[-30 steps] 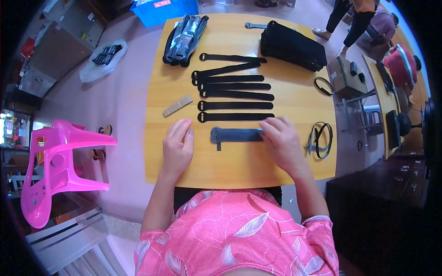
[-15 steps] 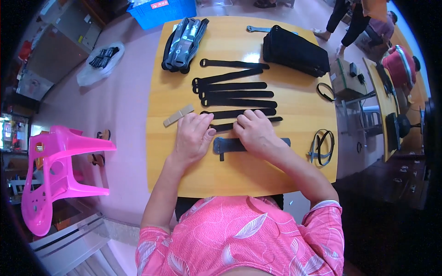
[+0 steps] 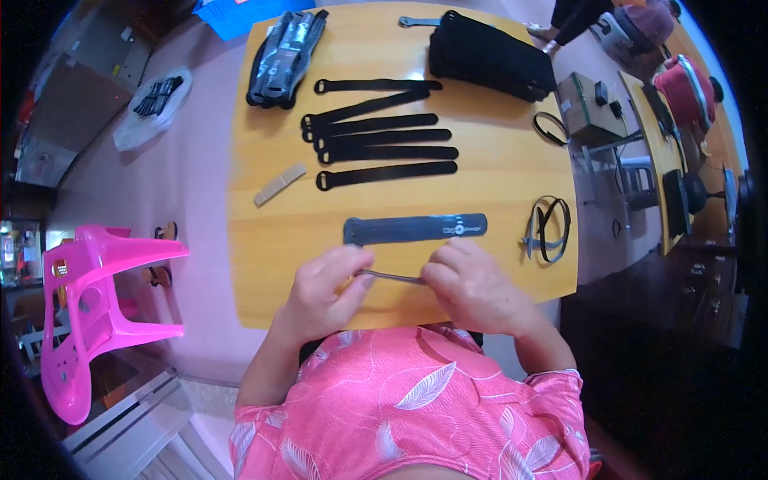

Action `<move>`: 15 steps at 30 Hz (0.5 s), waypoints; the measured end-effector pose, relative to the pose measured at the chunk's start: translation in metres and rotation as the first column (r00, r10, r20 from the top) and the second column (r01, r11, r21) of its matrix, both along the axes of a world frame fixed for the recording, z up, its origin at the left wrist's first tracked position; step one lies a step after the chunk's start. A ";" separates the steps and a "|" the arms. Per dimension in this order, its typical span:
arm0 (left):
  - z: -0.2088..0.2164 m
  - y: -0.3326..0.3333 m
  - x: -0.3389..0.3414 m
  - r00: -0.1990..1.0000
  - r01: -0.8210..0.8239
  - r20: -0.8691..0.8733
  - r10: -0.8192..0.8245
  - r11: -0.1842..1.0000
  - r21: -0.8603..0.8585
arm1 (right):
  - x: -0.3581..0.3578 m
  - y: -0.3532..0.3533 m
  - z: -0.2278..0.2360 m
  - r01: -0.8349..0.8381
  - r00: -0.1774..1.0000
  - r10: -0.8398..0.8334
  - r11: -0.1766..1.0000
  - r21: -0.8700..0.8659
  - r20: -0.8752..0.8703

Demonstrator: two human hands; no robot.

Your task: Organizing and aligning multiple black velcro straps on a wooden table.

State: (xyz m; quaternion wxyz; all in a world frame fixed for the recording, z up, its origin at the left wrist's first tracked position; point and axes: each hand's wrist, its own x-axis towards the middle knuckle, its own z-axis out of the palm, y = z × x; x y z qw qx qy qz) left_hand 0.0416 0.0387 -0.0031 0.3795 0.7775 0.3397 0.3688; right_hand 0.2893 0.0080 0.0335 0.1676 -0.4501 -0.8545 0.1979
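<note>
Near the table's front edge, my left hand (image 3: 332, 286) and my right hand (image 3: 472, 284) pinch the two ends of a thin black strap (image 3: 390, 278). It is held edge-on between them, above the table. Just beyond my hands lies a flat dark plastic sleeve (image 3: 416, 230) with pale print at its right end. Farther off, several black hook-and-loop straps (image 3: 388, 174), each with a slotted loop at the left end, are laid out in a rough row, the far ones partly overlapping.
A stack of black straps (image 3: 488, 60) and a bundle of packed sleeves (image 3: 284, 64) occupy the table's far side. A tan strip (image 3: 280, 185) lies left; coiled straps (image 3: 548, 232) lie right. A pink stool (image 3: 112, 300) stands on the floor at left. People are at far right.
Both hands have come back toward me, carrying the nearest strap out of the row. The dark sleeve is now uncovered. The whole view has shifted slightly.
</note>
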 end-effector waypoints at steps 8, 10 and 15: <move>-0.011 -0.027 -0.007 0.965 -0.233 0.034 0.260 0.908 -0.347 | 0.034 -0.026 -0.020 0.128 0.980 -0.186 0.874 -0.469 -0.077; -0.013 -0.025 -0.008 0.955 -0.260 0.043 0.295 0.895 -0.362 | 0.046 -0.027 -0.021 0.189 0.967 -0.248 0.859 -0.475 -0.064; -0.011 -0.020 -0.006 0.958 -0.280 -0.038 0.285 0.891 -0.358 | 0.058 -0.029 -0.026 0.187 0.886 -0.396 0.783 -0.593 -0.243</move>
